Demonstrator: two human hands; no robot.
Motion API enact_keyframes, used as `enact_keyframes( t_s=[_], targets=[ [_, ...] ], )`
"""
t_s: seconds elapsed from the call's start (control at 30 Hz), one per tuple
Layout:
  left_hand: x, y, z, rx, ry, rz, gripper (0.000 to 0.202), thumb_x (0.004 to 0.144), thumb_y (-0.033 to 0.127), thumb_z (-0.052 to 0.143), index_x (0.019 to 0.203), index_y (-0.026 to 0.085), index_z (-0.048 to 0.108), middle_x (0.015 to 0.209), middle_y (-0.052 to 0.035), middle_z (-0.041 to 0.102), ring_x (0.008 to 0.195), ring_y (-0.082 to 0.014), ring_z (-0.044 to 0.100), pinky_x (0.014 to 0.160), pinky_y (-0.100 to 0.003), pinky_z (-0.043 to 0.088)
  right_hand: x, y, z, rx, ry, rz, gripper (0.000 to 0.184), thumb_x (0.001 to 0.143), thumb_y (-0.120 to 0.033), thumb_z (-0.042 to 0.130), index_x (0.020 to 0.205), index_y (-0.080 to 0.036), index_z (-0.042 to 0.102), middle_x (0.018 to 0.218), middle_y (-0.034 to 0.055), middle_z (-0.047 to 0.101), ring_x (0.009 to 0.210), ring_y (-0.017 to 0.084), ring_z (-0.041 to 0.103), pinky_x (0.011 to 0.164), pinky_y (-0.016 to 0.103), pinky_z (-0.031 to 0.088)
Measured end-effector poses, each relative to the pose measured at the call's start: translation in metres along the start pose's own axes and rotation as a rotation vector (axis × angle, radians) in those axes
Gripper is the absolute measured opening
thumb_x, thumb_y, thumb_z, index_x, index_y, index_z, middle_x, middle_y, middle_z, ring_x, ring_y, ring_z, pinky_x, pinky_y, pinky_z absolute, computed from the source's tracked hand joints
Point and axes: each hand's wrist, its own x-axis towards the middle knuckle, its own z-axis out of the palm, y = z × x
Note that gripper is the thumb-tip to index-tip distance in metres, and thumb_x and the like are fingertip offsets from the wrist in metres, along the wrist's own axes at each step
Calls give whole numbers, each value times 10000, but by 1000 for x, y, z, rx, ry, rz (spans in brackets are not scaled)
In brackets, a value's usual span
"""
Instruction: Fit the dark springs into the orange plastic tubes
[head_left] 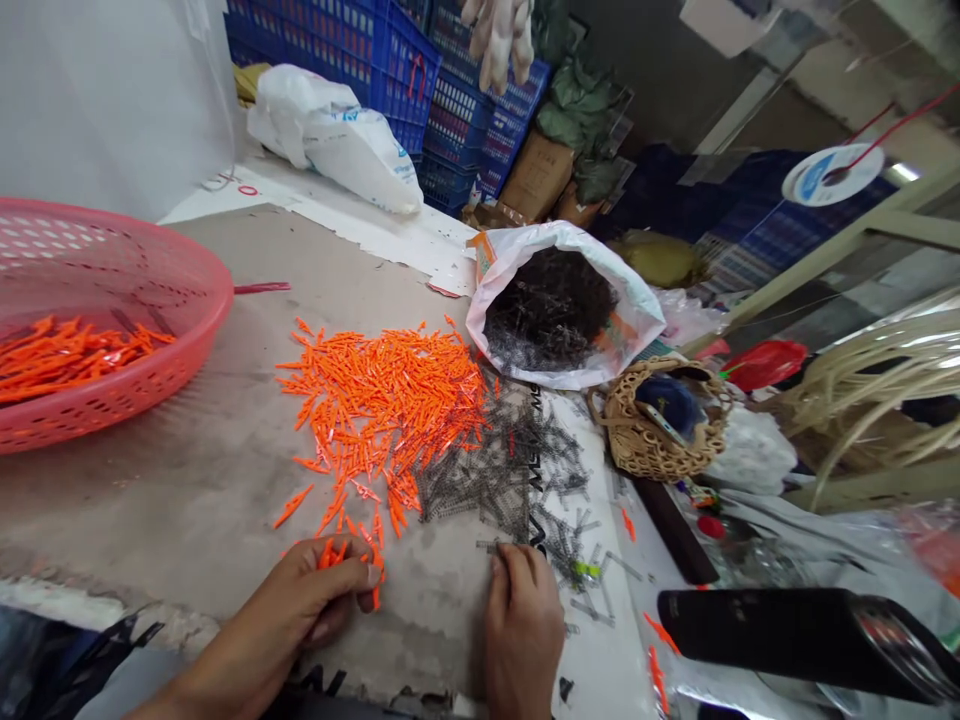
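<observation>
On the grey tabletop [202,520], orange pieces [390,390]; beyond, blue crates [322,45].

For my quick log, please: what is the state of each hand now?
Left hand: closed, holding several orange pieces.
Right hand: curled at a dark spring; whether gripping it cannot be told.
</observation>
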Motion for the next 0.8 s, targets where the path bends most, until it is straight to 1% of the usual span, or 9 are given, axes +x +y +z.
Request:
enact_keyframes(
  t_s=[0.07, 0.17, 0.23, 0.3, 0.4, 0.53, 0.67, 0.73, 0.8],
  targets=[
    [-1, 0, 3, -1, -19, -1, 247, 713, 360, 612, 559, 166, 612, 404, 95, 321, 403, -64, 161, 417, -229, 111, 6, 7, 0, -90, -75, -45, 263, 952, -195, 412, 1006, -156, 666, 987, 122, 632, 919, 269, 559, 801, 366, 412],
    [-1, -3, 5, -16, -38, -16, 238, 703, 360, 612, 555, 174, 603, 395, 98, 305, 392, -64, 162, 415, -229, 103, 10, 5, 2, -137, -129, -75, 269, 939, -128, 408, 1040, -150, 657, 990, 119, 610, 897, 267, 533, 778, 369, 411],
    [-1, -6, 3, -21, -23, -25, 231, 696, 351, 623, 551, 172, 599, 421, 81, 366, 390, -60, 180, 412, -227, 101, 12, 1, 2, -159, -154, -93, 260, 923, -103, 434, 1041, -166, 657, 997, 112, 598, 891, 270, 513, 765, 371, 407],
    [-1, -9, 2, -15, -1, -13, 229, 707, 337, 627, 558, 164, 608, 456, 65, 420, 396, -56, 199, 412, -224, 109, 14, -5, 0, -169, -187, -129, 234, 901, -79, 464, 981, -182, 658, 1010, 107, 593, 896, 275, 493, 762, 375, 399],
    [-1, -10, 1, -6, 26, 5, 236, 725, 333, 622, 570, 155, 633, 433, 72, 392, 397, -58, 208, 417, -223, 119, 18, -17, -2, -130, -235, -195, 217, 877, -39, 469, 889, -189, 625, 983, 94, 602, 884, 269, 479, 760, 374, 390],
    [-1, -8, 1, -19, 39, -9, 247, 718, 353, 619, 569, 156, 635, 370, 89, 340, 375, -58, 183, 415, -229, 114, 19, -37, 5, 5, -301, -297, 245, 862, 3, 454, 875, -184, 611, 839, 58, 604, 821, 242, 477, 710, 346, 385],
    [-1, -8, -3, -27, 62, -15, 244, 702, 356, 631, 557, 160, 623, 365, 91, 337, 368, -56, 192, 411, -226, 111, 20, -46, 17, 144, -247, -343, 286, 863, 19, 433, 987, -142, 634, 887, 81, 608, 848, 232, 477, 725, 338, 401],
    [0, -9, -5, -35, 79, -5, 238, 705, 348, 638, 562, 158, 624, 395, 77, 398, 373, -53, 209, 409, -222, 119, 23, -46, 19, 176, -220, -342, 264, 864, 6, 454, 960, -147, 646, 895, 82, 601, 868, 230, 478, 741, 337, 406],
    [0, -9, -5, -44, 89, 7, 232, 709, 341, 646, 574, 154, 630, 453, 49, 496, 376, -47, 231, 408, -220, 127, 27, -45, 19, 188, -218, -347, 241, 860, -4, 474, 896, -162, 652, 874, 72, 596, 867, 227, 479, 741, 334, 407]
  ],
)
